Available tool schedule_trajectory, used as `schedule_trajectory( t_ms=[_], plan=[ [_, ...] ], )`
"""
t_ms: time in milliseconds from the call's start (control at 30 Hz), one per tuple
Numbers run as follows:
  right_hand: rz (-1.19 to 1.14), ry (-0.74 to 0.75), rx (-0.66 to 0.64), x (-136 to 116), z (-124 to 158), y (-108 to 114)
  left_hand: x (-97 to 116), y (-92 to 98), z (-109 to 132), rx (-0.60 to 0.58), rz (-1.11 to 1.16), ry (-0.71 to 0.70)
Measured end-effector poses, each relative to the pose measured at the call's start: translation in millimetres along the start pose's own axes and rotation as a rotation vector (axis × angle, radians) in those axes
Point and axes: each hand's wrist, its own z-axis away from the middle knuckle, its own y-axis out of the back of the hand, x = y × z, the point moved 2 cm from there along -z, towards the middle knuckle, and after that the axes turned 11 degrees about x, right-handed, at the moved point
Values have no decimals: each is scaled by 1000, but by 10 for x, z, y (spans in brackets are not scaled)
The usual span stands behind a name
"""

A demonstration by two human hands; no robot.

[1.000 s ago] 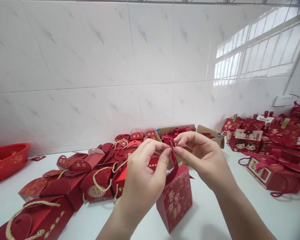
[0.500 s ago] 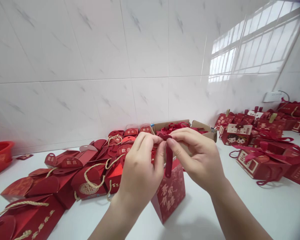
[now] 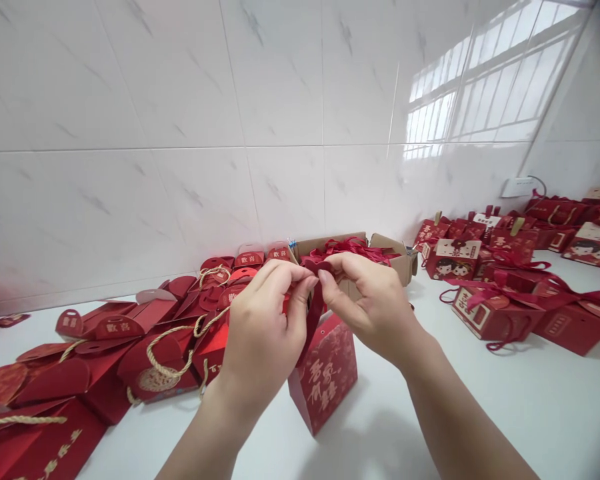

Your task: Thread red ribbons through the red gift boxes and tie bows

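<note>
At the left, glossy red cardboard gift boxes with twisted cream rope handles crowd the white tabletop. Next comes the left hand, thumb and forefinger pinching a flat, narrow, dark-red strap. The strap's long axis runs downward from the fingertips, slanting slightly left toward the upright red paper box with gold lettering. That box stands on the tabletop directly below the meeting fingertips, between the forearms; in view, the left hand overlaps its upper left edge, so seems nearer, though contact cannot be told. The right hand pinches the strap's top from the other side, fingertips just beside the left's. Behind it sits a brown cardboard carton of red ribbons; farther right, ribbon-tied red boxes.
</note>
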Motion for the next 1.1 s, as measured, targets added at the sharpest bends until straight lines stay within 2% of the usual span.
schedule_trajectory(
  t_ms=[133,400,533,700,833,967,1100],
  plan=[
    [-60,-8,17,16,10,-30,-19,19,-8,-28,102,86],
    [-520,-265,-136,161,-29,80,-87,42,3,-184,296,346],
    [-617,-315,-229,175,-43,140,-50,71,-5,-243,307,328],
    [-740,-412,-220,151,-23,148,-22,86,-5,-298,358,295],
    [-760,-459,-309,150,-4,154,4,88,-2,-315,368,244],
    [-739,-462,-320,133,6,173,32,82,2,-276,350,186],
    [-713,-456,-274,123,13,168,44,64,9,-165,298,132]
  ],
)
